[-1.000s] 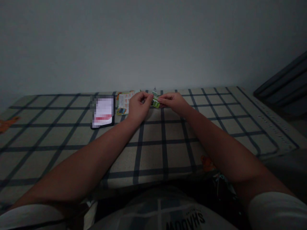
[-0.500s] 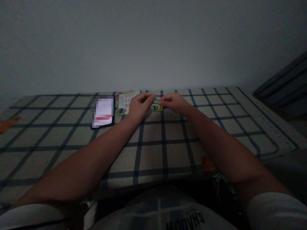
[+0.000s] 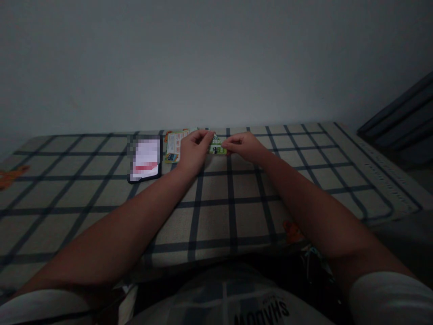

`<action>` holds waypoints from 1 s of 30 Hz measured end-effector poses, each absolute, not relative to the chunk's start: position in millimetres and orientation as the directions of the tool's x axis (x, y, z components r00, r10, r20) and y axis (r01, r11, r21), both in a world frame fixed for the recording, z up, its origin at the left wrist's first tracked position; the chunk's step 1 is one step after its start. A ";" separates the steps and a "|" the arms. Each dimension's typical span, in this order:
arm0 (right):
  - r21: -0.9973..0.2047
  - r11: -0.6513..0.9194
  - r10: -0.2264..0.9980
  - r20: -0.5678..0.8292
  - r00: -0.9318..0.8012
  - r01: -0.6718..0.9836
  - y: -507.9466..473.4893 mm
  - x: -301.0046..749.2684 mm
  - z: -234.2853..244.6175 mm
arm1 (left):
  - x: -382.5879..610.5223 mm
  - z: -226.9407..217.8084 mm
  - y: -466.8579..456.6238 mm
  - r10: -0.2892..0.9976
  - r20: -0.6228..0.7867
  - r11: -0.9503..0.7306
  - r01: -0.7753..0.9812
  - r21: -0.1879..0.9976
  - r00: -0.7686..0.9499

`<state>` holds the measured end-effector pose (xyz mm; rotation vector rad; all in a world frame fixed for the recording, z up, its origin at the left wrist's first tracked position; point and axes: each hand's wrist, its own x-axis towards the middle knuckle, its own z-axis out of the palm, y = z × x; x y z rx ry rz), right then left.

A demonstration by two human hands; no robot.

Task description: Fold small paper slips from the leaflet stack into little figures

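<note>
Between my two hands is a small green printed packet (image 3: 216,148) with white lettering and a dark picture. My left hand (image 3: 195,146) pinches its left side between thumb and fingers. On the right edge, the fingertips of my right hand (image 3: 241,145) are pinched together. Whether it is a sachet or a flat card cannot be made out in the dim light. Partly behind my left hand lies a larger colourful printed sheet or wrapper (image 3: 173,144) with rows of small red and white marks.
A phone or tablet with a lit, blurred screen (image 3: 146,155) lies left of the sheet. Underneath is a checked tablecloth (image 3: 213,216) over the table, with a grey wall (image 3: 216,63) behind its far edge. A dark ridged object (image 3: 402,117) stands at the right.
Both hands keep their pinch on the packet. My left hand has shifted slightly left, and the packet has tilted and moved a little left, showing more of its printed face.
</note>
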<state>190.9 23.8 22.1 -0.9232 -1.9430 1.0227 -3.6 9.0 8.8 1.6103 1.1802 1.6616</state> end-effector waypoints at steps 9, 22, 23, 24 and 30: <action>-0.817 0.471 0.839 0.297 -0.457 0.334 20.7 195.1 30.2 | -3.8 11.1 6.6 0.935 0.354 -0.350 0.188 0.918 0.014; -0.889 0.426 0.852 0.333 -0.403 0.166 18.5 182.6 23.5 | -1.6 12.1 4.9 0.903 0.429 -0.429 0.144 0.892 0.033; -0.882 0.439 0.847 0.342 -0.406 0.172 18.0 182.9 24.2 | -1.0 12.6 3.7 0.902 0.431 -0.430 0.152 0.890 0.031; -0.872 0.453 0.842 0.351 -0.410 0.183 17.4 183.4 25.0 | -0.4 12.9 2.4 0.901 0.432 -0.431 0.157 0.889 0.025; -0.833 0.519 0.814 0.413 -0.408 0.193 16.7 185.0 27.1 | 2.0 7.4 0.8 0.925 0.379 -0.377 0.081 0.923 -0.012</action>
